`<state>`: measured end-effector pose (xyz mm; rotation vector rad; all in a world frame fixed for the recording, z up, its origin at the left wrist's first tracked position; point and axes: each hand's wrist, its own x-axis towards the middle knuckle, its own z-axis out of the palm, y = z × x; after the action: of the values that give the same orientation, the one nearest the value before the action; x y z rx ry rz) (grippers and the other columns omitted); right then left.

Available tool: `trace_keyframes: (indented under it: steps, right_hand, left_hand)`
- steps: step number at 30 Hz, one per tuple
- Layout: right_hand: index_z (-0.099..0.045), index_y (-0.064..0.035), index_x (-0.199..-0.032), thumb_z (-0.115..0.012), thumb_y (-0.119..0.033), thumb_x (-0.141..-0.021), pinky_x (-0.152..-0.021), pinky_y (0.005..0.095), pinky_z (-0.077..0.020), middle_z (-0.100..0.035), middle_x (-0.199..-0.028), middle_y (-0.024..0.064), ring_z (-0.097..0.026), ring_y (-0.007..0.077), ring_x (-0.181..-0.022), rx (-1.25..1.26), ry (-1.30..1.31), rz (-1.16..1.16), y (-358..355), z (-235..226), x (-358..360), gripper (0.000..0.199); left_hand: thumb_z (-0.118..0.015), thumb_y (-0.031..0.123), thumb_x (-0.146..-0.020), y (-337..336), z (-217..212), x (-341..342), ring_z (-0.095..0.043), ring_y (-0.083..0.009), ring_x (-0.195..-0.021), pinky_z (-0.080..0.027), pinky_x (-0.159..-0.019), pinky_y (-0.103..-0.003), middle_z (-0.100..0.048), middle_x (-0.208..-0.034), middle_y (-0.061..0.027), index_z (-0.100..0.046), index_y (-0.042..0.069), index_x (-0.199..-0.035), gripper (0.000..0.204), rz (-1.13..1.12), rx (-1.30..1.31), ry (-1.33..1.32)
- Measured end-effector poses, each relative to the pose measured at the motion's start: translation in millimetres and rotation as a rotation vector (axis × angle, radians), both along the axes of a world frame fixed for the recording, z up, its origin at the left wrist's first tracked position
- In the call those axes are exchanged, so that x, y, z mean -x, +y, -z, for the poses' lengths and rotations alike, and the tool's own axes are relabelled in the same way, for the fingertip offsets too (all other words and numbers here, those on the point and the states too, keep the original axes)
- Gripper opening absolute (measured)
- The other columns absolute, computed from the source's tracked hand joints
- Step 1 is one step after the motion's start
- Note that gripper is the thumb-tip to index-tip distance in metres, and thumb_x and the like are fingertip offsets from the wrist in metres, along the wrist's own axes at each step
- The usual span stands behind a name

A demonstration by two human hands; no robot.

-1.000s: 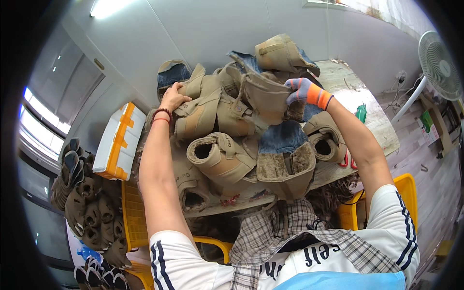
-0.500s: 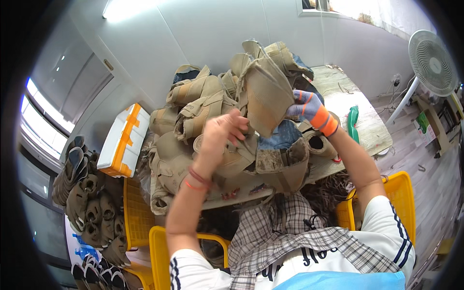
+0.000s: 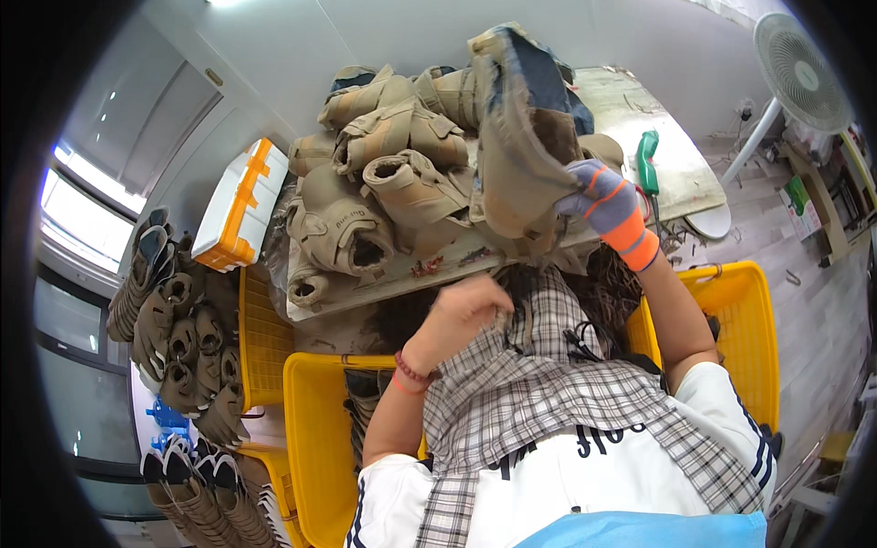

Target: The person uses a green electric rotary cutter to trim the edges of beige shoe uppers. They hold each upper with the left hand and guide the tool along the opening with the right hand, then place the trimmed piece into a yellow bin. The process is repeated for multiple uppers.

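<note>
A tan boot upper (image 3: 513, 173) with dark blue lining hangs tilted above the near part of the table. My right hand (image 3: 598, 203), in a grey and orange glove, is closed on its lower right edge. Bare, with a beaded bracelet, my left hand (image 3: 464, 315) is over my checked apron (image 3: 539, 384), below the table edge. Its fingers are curled together; what they pinch, if anything, is too small to make out. More tan boot uppers (image 3: 402, 137) lie heaped on the table (image 3: 425, 274), left of the held one.
Green-handled snips (image 3: 647, 160) lie on the table's right side. Yellow baskets (image 3: 311, 438) stand by my left side, another yellow basket (image 3: 744, 320) by my right. A white and orange case (image 3: 239, 205) sits left of the table. Stacked uppers (image 3: 183, 338) are farther left; a fan (image 3: 802, 73) stands far right.
My left hand has dropped from beside the boot upper to over my apron. The upper has turned in my right hand, showing its inside. My view has tilted downward.
</note>
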<state>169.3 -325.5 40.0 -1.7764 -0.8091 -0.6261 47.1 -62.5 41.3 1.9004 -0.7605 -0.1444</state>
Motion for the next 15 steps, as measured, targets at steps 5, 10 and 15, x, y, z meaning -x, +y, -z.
trace_keyframes:
  steps: [5,10,15]
  right_hand:
    - [-0.062,-0.0009,-0.094,-0.082,-0.004,-0.062,-0.070,0.0255,-0.0468,-0.061,-0.085,0.0044,-0.057,0.0123,-0.075,-0.116,0.255,-0.027,-5,14,42,0.038]
    - [-0.063,-0.0013,-0.096,-0.084,-0.007,-0.059,-0.074,0.0299,-0.0486,-0.062,-0.091,0.0082,-0.060,0.0205,-0.083,-0.144,0.135,-0.132,34,24,87,0.043]
    - [-0.062,-0.0013,-0.097,-0.075,-0.018,-0.076,-0.067,0.0246,-0.0452,-0.060,-0.083,0.0014,-0.054,0.0095,-0.074,-0.257,0.553,-0.401,28,26,100,0.030]
  left_hand:
    - [-0.063,0.012,-0.084,4,11,22,-0.058,-0.0206,-0.099,-0.047,-0.084,-0.030,-0.058,-0.115,-0.0109,-0.062,-0.002,-0.111,0.030,-0.421,0.112,0.029]
    - [-0.063,0.021,-0.087,-45,14,31,-0.054,-0.0141,-0.099,-0.043,-0.086,-0.027,-0.059,-0.111,-0.0084,-0.058,-0.006,-0.113,0.038,-0.544,0.840,0.245]
    - [-0.063,0.023,-0.088,-49,20,38,-0.057,-0.0126,-0.091,-0.045,-0.081,-0.027,-0.063,-0.105,-0.0058,-0.058,-0.005,-0.113,0.038,-0.560,0.876,0.171]
